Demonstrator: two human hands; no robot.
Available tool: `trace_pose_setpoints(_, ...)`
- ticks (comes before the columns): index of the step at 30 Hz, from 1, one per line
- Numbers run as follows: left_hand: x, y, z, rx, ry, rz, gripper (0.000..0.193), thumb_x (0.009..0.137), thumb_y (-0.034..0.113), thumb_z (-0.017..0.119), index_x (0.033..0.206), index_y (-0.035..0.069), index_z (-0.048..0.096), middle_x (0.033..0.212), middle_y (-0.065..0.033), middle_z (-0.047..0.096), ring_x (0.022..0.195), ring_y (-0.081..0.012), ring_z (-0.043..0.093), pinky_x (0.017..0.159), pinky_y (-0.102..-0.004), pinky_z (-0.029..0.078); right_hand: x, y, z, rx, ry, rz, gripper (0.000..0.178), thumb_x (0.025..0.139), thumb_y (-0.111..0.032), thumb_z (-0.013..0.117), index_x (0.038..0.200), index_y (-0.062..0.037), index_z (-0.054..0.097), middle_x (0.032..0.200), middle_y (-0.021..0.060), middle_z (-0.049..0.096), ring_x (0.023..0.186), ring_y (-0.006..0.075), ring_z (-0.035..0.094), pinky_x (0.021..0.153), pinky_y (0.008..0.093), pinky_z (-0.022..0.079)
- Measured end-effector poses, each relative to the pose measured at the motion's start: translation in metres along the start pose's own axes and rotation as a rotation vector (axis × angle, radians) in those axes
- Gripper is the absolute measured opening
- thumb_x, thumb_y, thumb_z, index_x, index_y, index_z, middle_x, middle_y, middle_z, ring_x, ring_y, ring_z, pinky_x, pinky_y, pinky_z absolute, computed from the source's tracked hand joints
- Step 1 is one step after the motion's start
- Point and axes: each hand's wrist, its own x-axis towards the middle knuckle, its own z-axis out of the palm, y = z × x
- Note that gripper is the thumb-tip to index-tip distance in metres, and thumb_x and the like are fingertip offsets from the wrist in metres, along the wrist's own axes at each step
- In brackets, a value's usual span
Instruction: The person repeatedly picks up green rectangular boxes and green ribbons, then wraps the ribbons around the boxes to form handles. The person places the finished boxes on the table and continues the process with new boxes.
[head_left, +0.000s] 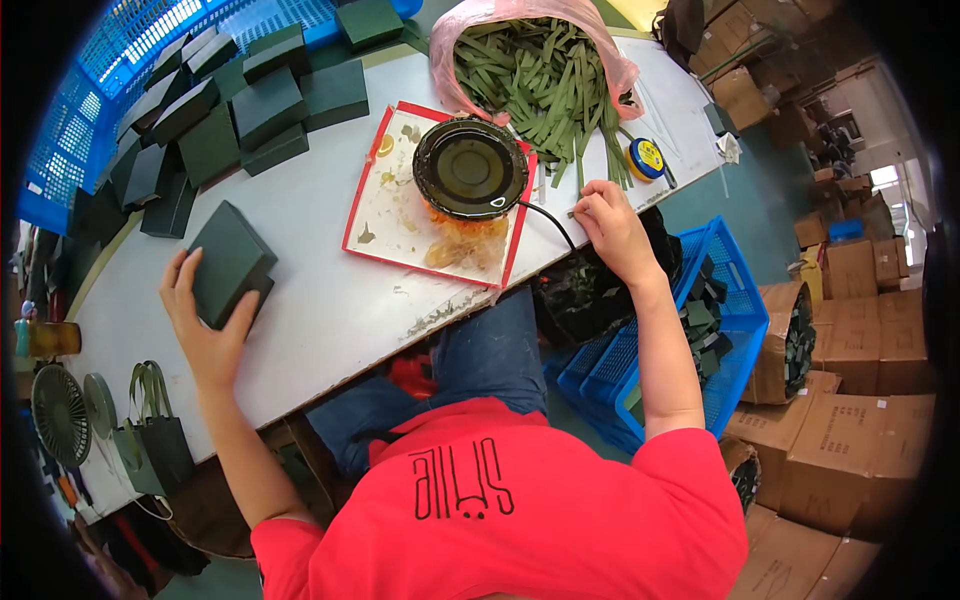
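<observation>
On the left of the white table (330, 330), my left hand (205, 335) grips a dark green box (228, 262), thumb on its near side and fingers along its left side. My right hand (612, 228) is at the table's front edge, with thumb and fingertips pinched together; anything between them is too small to make out. Just beyond it, flat green ribbon strips (535, 80) spill from a pink plastic bag (614, 75). Between my hands, a round black pan (470, 168) of dark liquid stands on a red-edged board (385, 225), its cord running toward my right hand.
Several dark green boxes (270, 108) are piled at the far left beside a blue crate (75, 140). A round blue-and-yellow tin (645, 158) sits right of the ribbons. Below right stands a blue basket (735, 300) of green pieces. A fan (62, 415) and green bag (157, 440) are at left.
</observation>
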Motion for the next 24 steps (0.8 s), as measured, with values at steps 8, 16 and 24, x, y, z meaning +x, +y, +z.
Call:
trace_pose_setpoints(8, -0.028, 0.043, 0.012, -0.383, -0.329, 0.093, 0.085, 0.066, 0.027, 0.087, 0.140, 0.006, 0.053, 0.149, -0.0208, 0.044, 0.137, -0.0353, 0.044, 0.112, -0.0440, 0.035, -0.026, -0.070, -0.001, 0.895, 0.319, 0.208, 0.007, 0.105, -0.002, 0.049, 0.111, -0.0026, 0.052, 0.095, 0.0092, 0.062, 0.074, 0.0137, 0.059, 0.074, 0.0305, 0.054)
trace_pose_setpoints(16, -0.025, 0.053, 0.004, -0.211, -0.507, 0.038, 0.058, 0.069, 0.003, 0.073, 0.126, 0.004, 0.063, 0.153, -0.0200, 0.044, 0.142, -0.0387, 0.041, 0.115, -0.0474, 0.034, -0.044, -0.133, 0.002, 1.602, -0.017, 0.674, 0.023, 0.103, -0.012, 0.058, 0.119, 0.0050, 0.058, 0.089, 0.0106, 0.065, 0.063, 0.0117, 0.058, 0.056, 0.0287, 0.055)
trace_pose_setpoints(24, -0.029, 0.065, 0.014, 0.007, -0.277, -0.164, 0.046, 0.085, 0.014, 0.069, 0.130, 0.004, 0.061, 0.147, -0.0224, 0.049, 0.137, -0.0407, 0.043, 0.112, -0.0475, 0.036, -0.027, -0.132, 0.017, 1.620, 0.036, 0.726, 0.025, 0.102, -0.019, 0.062, 0.113, 0.0033, 0.060, 0.088, 0.0054, 0.063, 0.062, 0.0068, 0.048, 0.051, 0.0217, 0.038)
